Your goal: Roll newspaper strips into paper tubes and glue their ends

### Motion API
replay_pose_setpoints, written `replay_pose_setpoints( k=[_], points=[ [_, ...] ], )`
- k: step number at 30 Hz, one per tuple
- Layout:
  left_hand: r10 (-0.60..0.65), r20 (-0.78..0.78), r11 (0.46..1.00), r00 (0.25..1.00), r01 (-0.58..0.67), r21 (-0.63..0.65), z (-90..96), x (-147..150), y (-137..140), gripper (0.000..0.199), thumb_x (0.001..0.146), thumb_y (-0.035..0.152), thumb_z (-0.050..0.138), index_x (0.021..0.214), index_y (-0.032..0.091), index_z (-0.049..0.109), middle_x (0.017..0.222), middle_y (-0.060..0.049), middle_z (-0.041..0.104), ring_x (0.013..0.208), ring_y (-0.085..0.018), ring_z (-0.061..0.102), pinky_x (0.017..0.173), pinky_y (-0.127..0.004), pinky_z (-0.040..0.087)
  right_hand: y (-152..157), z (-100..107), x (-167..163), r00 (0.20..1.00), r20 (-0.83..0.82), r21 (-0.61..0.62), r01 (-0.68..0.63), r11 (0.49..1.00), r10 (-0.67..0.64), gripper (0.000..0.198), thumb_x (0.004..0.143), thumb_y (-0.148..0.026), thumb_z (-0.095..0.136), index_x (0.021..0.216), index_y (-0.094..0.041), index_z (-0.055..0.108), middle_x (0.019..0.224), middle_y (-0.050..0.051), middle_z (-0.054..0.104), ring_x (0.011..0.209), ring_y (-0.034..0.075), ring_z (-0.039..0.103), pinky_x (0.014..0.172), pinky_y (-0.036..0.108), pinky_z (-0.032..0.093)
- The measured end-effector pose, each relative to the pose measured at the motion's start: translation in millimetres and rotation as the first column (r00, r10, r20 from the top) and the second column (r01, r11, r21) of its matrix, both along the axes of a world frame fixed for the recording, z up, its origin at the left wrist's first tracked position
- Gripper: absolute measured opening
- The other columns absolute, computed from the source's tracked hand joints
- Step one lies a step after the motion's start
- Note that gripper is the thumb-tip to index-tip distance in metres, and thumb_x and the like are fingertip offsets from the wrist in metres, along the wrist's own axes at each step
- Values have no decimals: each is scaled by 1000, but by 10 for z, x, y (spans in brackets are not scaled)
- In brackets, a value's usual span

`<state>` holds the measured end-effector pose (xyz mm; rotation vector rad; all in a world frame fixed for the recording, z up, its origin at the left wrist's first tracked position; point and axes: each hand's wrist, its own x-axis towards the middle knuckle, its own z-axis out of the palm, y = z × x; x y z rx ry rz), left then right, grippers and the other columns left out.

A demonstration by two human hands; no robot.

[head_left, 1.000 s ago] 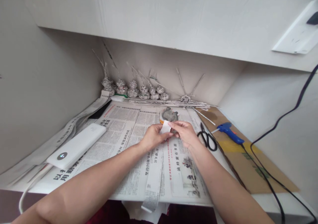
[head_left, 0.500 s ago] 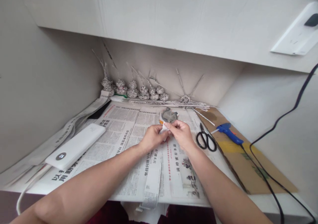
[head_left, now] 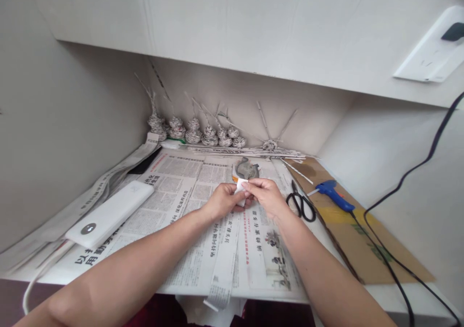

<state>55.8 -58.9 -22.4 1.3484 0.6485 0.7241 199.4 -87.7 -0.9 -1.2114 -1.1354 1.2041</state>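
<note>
At the middle of the newspaper-covered table, my left hand [head_left: 225, 201] and my right hand [head_left: 265, 194] meet with fingers closed. Both pinch the white end of a newspaper strip [head_left: 222, 269], which appears to run from my fingers toward me and past the table's front edge. Parts of the strip at the hands are hidden by the fingers. Just beyond my fingertips lies a grey, rumpled object [head_left: 247, 167] with an orange piece beside it; I cannot make out its kind. Black-handled scissors [head_left: 301, 205] lie right of my right hand.
A blue glue gun [head_left: 335, 195] with a black cord rests on cardboard [head_left: 384, 240] at right. At left is a white power bank [head_left: 112, 211] with a cable. Gourd-shaped woven paper pieces [head_left: 193, 132] and thin paper rods [head_left: 250, 151] line the back.
More of the white strip end shows above my fingers. The strip's lower end has drawn up slightly at the table edge. My right hand has shifted slightly.
</note>
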Motion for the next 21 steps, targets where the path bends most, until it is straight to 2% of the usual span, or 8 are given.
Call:
replay_pose_setpoints(
  k=[5, 9, 14, 21],
  points=[
    [32, -51, 999, 998, -30, 40, -17, -4, 11, 38, 70, 48, 69, 82, 12, 68, 76, -5, 65, 71, -15, 61, 61, -23, 51, 3, -1, -23, 998, -31, -20, 55, 998, -55, 29, 62, -40, 78, 69, -14, 66, 52, -1, 60, 44, 12, 54, 43, 25, 45],
    [29, -44, 998, 999, -27, 57, -3, -5, 2, 39, 75, 51, 63, 79, 12, 68, 76, -6, 65, 72, -15, 61, 61, -24, 51, -10, 21, -53, 997, -46, -23, 55, 998, -56, 30, 60, -40, 78, 64, -15, 62, 49, -2, 57, 41, 12, 52, 40, 25, 45],
    [-18, 16, 999, 1000, 19, -34, 33, 9, -37, 39, 76, 50, 62, 82, 12, 67, 79, -7, 66, 76, -16, 63, 64, -27, 54, -32, 52, -72, 996, -70, -13, 57, 998, -58, 33, 59, -42, 78, 61, -17, 57, 48, -3, 56, 36, 10, 48, 34, 24, 40],
    [46, 46, 991, 998, -40, -127, 58, 5, -45, 38, 71, 46, 70, 88, 12, 66, 76, -7, 65, 72, -16, 63, 61, -29, 55, -21, 12, -72, 995, -78, 8, 70, 997, -69, 35, 58, -42, 79, 62, -17, 55, 51, -3, 56, 39, 11, 50, 34, 24, 43]
  ],
)
